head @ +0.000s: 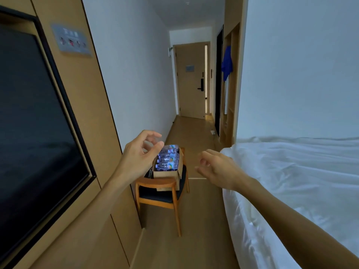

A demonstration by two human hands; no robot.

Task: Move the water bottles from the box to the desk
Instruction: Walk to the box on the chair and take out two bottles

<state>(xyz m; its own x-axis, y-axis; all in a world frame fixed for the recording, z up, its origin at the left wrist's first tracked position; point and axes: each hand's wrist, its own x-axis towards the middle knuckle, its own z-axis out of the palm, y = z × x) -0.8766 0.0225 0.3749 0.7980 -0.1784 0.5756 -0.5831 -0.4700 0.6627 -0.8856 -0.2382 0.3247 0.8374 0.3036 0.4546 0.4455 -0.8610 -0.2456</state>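
One open cardboard box (168,172) is sitting on the dark seat of one wooden chair (161,193) at the lower centre of the frame. Clear plastic water bottles (167,159) with bright labels are lying on their sides inside it; about four rows are showing, but the exact count cannot be told. Two bare hands are reaching toward the box, touching nothing. The left hand (138,154), left of centre, is curling loosely with thumb and fingers apart. The right hand (217,167), right of centre, is spreading its fingers, gently bent. One bed with rumpled white sheets (295,171) is filling the lower right. One flat black television (33,113) is occupying the left edge.
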